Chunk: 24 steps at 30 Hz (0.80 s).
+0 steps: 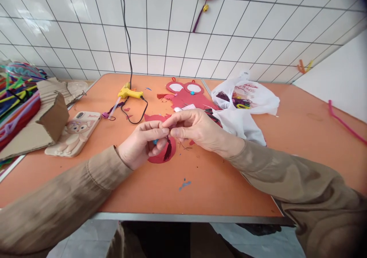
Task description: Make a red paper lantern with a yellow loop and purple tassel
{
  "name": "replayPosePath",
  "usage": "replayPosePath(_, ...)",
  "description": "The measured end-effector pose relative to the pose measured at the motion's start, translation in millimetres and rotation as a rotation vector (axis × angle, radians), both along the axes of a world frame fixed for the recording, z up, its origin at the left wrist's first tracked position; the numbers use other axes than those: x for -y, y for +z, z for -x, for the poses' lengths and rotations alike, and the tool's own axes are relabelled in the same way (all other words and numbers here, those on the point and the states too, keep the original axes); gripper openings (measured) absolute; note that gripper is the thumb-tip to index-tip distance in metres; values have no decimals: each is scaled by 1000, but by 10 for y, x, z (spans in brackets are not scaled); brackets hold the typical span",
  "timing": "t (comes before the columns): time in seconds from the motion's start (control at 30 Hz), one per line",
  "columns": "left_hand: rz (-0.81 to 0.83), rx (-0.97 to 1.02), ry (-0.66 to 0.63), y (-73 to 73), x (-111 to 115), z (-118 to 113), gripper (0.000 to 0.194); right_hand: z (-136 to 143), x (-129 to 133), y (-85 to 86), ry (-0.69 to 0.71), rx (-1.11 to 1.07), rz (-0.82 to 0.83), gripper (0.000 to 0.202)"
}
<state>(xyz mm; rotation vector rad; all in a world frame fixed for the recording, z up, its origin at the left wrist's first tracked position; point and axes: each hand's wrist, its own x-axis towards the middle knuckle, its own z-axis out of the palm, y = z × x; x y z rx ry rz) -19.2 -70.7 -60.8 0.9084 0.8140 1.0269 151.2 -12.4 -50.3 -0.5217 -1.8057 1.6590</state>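
My left hand [142,141] and my right hand [199,130] meet over the middle of the table, fingertips pinched together. A dark maroon tassel [168,151] hangs just below the pinch; its top and cord are hidden by the fingers. Beside the left fingers shows a small blue bell [155,141], partly covered. Under both hands lies a round red paper piece [160,158]. Beyond them are more red paper cut-outs [186,97], with two white-centred rings at the top and a turquoise bell.
A yellow glue gun [129,92] with a black cord lies at back left. Nearer are a phone in a cartoon case [76,133], cardboard [51,116] and colourful pipe cleaners [17,105]. White plastic bags [258,97] sit at right. Blue scraps [185,184] lie in front.
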Motion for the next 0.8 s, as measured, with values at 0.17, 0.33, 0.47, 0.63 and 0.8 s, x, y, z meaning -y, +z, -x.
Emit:
replayPosePath(0.17, -13, -34, -37, 24, 7, -1, 25, 14, -2, -36, -9, -39, 7, 12)
replayPosePath(0.33, -22, -58, -47, 25, 0, -8, 28, 16, 21, -35, -27, -43, 82, 23)
replayPosePath(0.47, -14, -66, -48, 11, -14, -7, 28, 33, 45, -51, -50, -33, 120, 33)
replayPosePath(0.63, 13, -57, -42, 6, -15, 2, 24, 3, 41, -4, -79, -87, 31, 38)
replayPosePath(0.8, 23, -69, 126, 14, -37, 19, 18, -100, 40, 178, -104, -153, -65, 36)
